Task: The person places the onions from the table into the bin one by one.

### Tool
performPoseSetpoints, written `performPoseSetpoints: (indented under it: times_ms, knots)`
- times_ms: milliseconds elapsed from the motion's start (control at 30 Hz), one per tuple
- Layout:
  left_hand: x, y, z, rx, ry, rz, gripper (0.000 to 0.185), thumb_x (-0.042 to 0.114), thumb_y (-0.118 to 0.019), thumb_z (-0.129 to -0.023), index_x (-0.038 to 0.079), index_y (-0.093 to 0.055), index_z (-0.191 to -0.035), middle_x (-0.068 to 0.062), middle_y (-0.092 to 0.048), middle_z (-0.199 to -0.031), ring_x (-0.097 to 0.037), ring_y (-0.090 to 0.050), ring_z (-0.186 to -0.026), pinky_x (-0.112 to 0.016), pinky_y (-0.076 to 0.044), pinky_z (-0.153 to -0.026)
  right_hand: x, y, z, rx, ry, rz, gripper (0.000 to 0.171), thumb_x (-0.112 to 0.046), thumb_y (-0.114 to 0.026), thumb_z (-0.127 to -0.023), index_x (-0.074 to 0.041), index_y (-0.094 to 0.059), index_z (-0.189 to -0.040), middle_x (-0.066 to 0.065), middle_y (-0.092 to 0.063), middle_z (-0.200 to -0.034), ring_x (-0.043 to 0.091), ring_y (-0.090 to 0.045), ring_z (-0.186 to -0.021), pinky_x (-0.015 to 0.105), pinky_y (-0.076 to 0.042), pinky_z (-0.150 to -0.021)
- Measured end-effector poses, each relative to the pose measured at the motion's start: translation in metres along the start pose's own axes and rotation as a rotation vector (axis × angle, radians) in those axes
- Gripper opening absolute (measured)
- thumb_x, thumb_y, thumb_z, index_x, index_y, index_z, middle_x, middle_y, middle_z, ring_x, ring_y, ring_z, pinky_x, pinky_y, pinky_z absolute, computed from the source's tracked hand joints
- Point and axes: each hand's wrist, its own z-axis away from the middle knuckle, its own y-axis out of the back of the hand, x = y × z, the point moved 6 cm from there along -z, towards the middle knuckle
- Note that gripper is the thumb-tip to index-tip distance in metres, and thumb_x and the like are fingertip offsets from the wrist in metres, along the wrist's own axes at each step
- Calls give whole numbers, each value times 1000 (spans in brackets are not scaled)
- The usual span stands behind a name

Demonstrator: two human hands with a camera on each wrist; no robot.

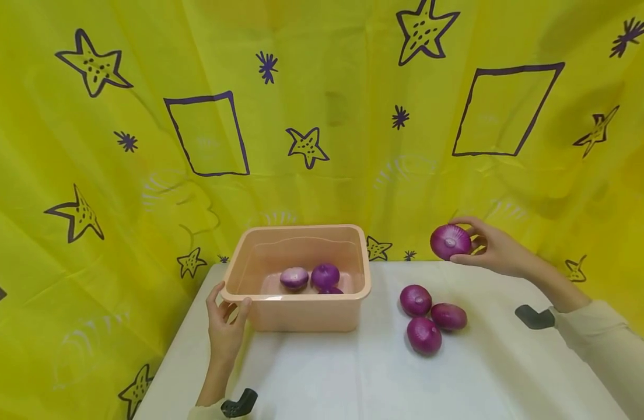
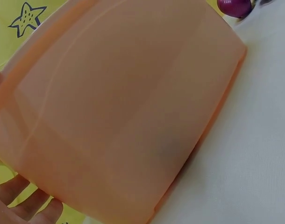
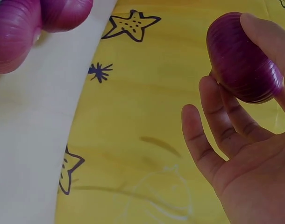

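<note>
A red onion point(image 1: 450, 242) is up in the air at the right, pinched between the thumb and fingers of my right hand point(image 1: 490, 248). In the right wrist view the same onion point(image 3: 240, 58) shows its side, with the lower fingers spread apart beneath it. My left hand point(image 1: 226, 326) holds the near left corner of a peach plastic tub point(image 1: 306, 315), thumb over the rim and fingers at the left side. Inside the tub lie an onion with a pale side point(image 1: 294, 279), a purple onion point(image 1: 325, 275) and another onion point(image 1: 331, 290) partly hidden by the front wall.
On the white table point(image 1: 385, 373), right of the tub, three red onions sit close together: one at the back point(image 1: 415, 300), one at the right point(image 1: 449, 316) and one in front point(image 1: 424, 336). A yellow patterned curtain point(image 1: 343, 192) hangs right behind the table's far edge.
</note>
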Motion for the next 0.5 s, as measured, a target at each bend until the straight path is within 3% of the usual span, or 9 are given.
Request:
performPoseSetpoints:
  times_ms: [100,333,500]
  knots:
    - [2,0,0,-6,18,-6,74,26,-70,-99,23,-25,-158,-21,-41,-156,-38,-50,-132,-13,-48,-92,-1,1,-4,-8,-14,-4,68,-15,-84,-86,-13,-47,-143,14,-63,-114,23,-66,-90,23,-60,-74]
    - [5,-3,1,-14,60,-51,79,38,-71,-98,26,-22,-158,-16,-33,-162,-41,-45,-139,-43,-47,-102,-3,6,-12,-18,-41,-38,69,-15,-84,-87,-11,-45,-145,18,-62,-117,27,-67,-90,29,-61,-68]
    - [6,-3,2,6,51,-51,78,35,-71,-98,25,-23,-159,-17,-34,-161,-42,-46,-138,-35,-49,-99,-6,7,-17,-31,-68,-44,70,-19,-83,-88,-11,-44,-145,20,-60,-120,31,-66,-94,31,-62,-67]
